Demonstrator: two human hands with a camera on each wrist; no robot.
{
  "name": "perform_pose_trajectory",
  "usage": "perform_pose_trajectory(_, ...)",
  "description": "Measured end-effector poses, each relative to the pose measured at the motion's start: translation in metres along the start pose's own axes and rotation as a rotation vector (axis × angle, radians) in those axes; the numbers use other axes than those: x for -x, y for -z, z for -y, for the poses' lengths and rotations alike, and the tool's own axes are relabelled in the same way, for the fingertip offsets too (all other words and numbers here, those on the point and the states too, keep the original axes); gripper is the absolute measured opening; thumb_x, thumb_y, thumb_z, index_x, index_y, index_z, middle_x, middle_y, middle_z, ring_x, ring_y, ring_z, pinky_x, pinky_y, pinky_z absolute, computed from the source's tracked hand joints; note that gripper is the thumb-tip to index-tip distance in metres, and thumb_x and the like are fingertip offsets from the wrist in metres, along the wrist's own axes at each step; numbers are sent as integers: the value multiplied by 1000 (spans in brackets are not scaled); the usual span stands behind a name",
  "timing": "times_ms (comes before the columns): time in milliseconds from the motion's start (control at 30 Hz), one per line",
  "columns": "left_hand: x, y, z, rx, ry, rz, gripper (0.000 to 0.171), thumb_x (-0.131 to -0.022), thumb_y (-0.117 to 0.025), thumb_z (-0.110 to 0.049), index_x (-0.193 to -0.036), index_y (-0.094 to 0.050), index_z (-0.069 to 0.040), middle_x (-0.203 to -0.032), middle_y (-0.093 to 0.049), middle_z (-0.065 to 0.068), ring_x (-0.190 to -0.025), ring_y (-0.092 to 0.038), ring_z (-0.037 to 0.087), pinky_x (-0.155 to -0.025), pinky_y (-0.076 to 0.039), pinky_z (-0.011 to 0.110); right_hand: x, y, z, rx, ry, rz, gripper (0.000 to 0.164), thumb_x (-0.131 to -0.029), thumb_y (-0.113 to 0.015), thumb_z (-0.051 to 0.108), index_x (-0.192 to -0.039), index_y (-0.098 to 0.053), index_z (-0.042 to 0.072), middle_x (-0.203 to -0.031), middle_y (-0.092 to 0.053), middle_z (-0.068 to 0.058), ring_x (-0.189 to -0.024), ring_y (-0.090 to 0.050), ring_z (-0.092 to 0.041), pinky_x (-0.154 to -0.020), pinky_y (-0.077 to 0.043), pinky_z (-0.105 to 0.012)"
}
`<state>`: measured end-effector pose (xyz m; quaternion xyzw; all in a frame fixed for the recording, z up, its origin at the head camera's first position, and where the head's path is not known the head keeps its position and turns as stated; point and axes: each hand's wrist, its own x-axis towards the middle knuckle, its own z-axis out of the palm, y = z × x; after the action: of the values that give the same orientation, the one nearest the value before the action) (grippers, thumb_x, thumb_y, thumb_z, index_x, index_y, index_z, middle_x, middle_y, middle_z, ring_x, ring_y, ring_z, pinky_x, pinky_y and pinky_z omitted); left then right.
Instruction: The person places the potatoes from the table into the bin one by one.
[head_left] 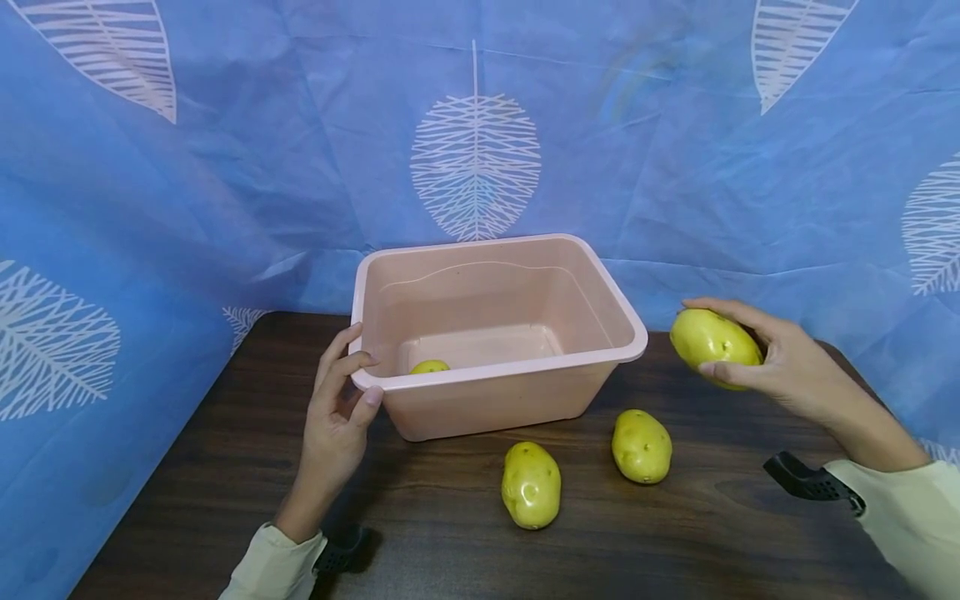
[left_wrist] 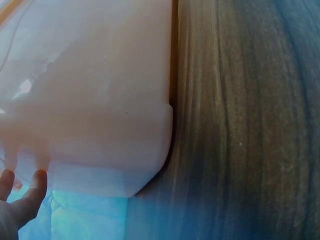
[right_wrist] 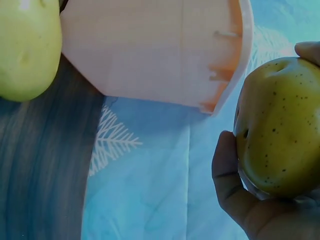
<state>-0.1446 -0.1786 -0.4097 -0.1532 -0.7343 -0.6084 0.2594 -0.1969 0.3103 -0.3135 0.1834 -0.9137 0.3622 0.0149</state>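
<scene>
Trouble could start at the right hand, whose thumb and fingers are curled round a yellow potato, spread about as wide as it is thick, to the right of the pink tub and apart from it. That potato looks glossy and rounded, so a loosened thumb might let it roll out toward the near side and drop onto the dark table. Carried left too low, it could strike the tub's right rim and be knocked loose or shove the tub. The left hand pinches the rim at the near left corner, which should steady that end; pressing down hard there might tip the tub. Inside, near the left end, sits another potato, the inside potato, mostly hidden by the near wall; one released from high up might bounce against it. Two loose potatoes, the middle potato and the right potato, lie in front of the tub, where a brushing sleeve could set either rolling.
</scene>
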Motion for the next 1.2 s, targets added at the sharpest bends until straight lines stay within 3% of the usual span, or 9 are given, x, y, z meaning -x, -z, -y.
perform_pose_trajectory(200,0,0,1,6,-16,4,35,-95,-59,7,-129,-58,1,-167,-33,2,-151,-33,32,-108,-47,18,1,-1,12,-9,-7,-24,72,-92,-76,10,-156,-49,30,-137,-53,16,-96,-62,-9,-66,-54,-28)
perform_pose_trajectory(567,0,1,1,-9,-3,1,35,-95,-60,6,-130,-59,0,-168,-33,-1,-152,-32,27,-109,-46,18,-1,0,35,-11,54,-15,73,-90,-76,9,-154,-51,30,-141,-56,12,-98,-63,-12,-68,-53,-27)
perform_pose_trajectory(1200,0,1,1,-3,-27,5,36,-95,-59,6,-130,-58,0,-168,-33,2,-151,-33,31,-109,-47,18,-9,-10,82,-49,182,69,72,-86,-78,7,-151,-55,29,-136,-63,5,-99,-63,-16,-74,-54,-28)
